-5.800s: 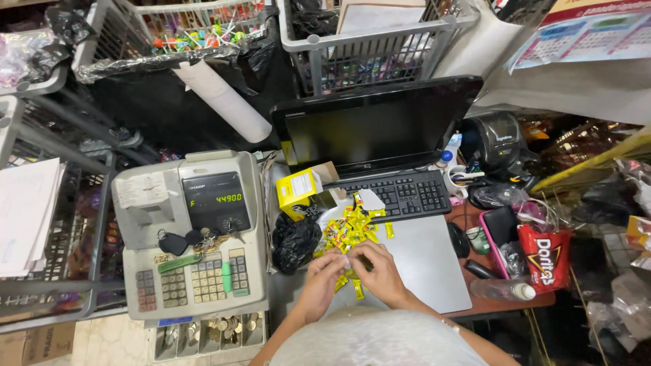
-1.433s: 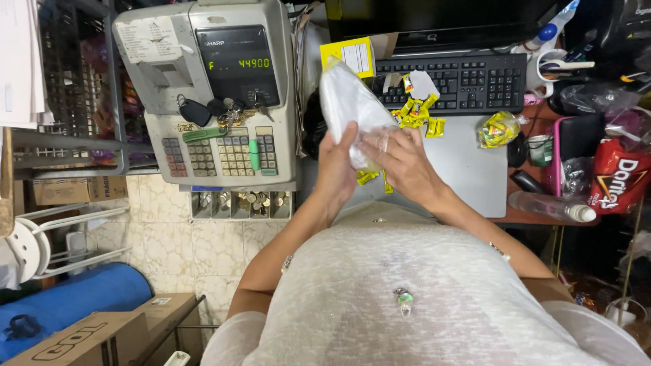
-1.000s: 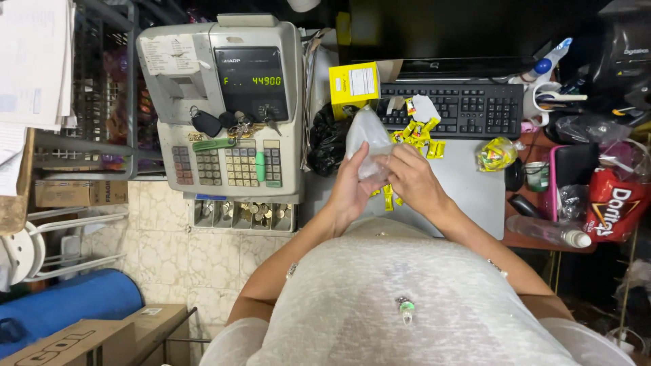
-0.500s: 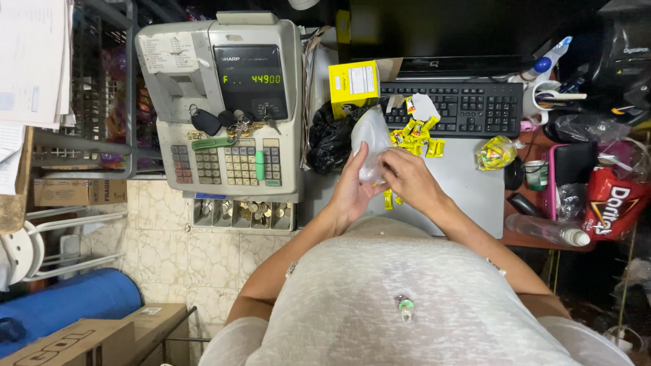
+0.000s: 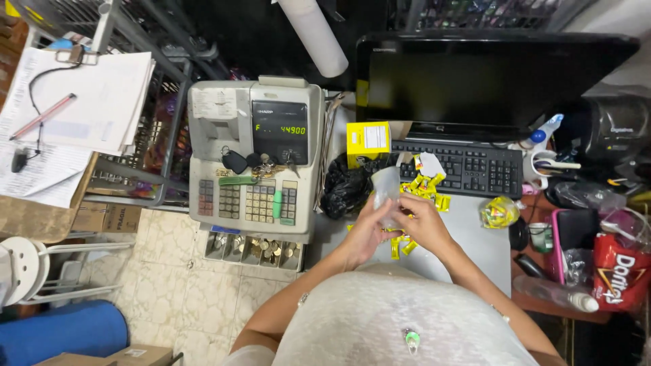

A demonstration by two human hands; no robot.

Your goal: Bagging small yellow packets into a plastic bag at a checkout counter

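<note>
Cluttered grey shop counter (image 5: 475,230) leaves little room: with the left hand (image 5: 366,230) and right hand (image 5: 424,227) both closed, seemingly lightly, on a small clear plastic bag (image 5: 386,193) above scattered yellow wrapped sweets (image 5: 424,190), a slack grip could spill its contents.

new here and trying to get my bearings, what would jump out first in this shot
At the centre, the left hand and right hand hold a small clear plastic bag above a scatter of small yellow wrapped sweets on the grey counter. To their left stands a bulky beige cash register with its coin drawer open. Behind them, a black keyboard lies under a dark monitor, and a red crisp bag sits at far right.
</note>
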